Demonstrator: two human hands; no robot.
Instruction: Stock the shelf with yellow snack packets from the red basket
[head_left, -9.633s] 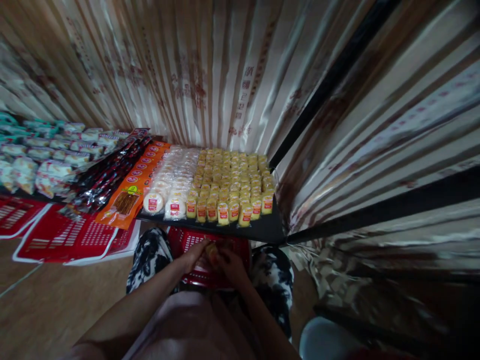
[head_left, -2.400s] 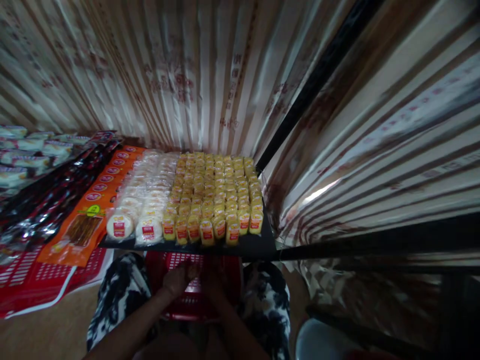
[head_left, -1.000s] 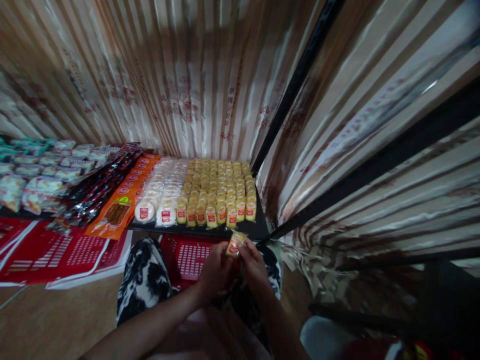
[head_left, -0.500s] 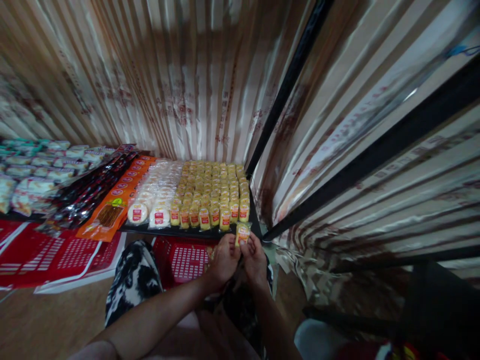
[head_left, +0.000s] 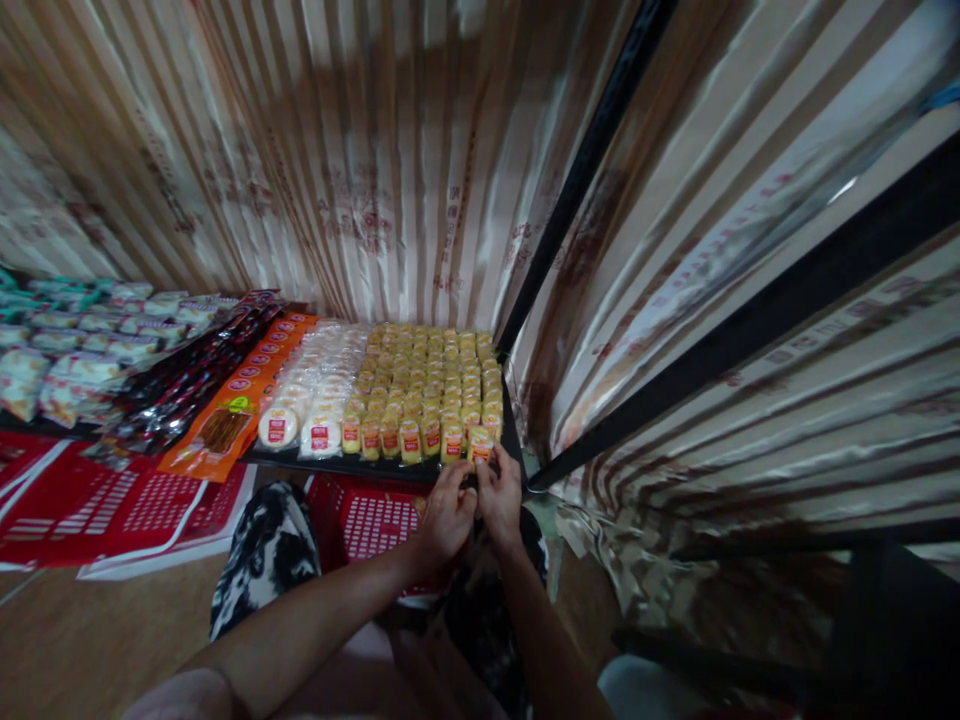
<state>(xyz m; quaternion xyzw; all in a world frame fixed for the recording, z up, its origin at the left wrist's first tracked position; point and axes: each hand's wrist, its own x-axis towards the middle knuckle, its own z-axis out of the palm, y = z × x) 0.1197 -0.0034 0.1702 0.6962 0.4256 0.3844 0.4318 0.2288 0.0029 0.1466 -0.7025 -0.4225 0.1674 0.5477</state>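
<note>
Between the fingertips of both hands is a small yellow wrapped snack with a red label, held upright at the front edge of the black shelf. My left hand pinches its lower left side, and my right hand grips its right side. Directly behind it stand tight rows of the same yellow wrapped snacks. Left of these rows lie clear-wrapped white round cakes with red labels.
An orange snack packet and dark shiny packets lie further left, beside white bags. A red basket sits below the shelf between my knees. Striped curtains and black poles enclose the shelf.
Both hands have moved forward and slightly left, carrying the yellow wrapped snack from in front of the shelf edge up against the front row.
</note>
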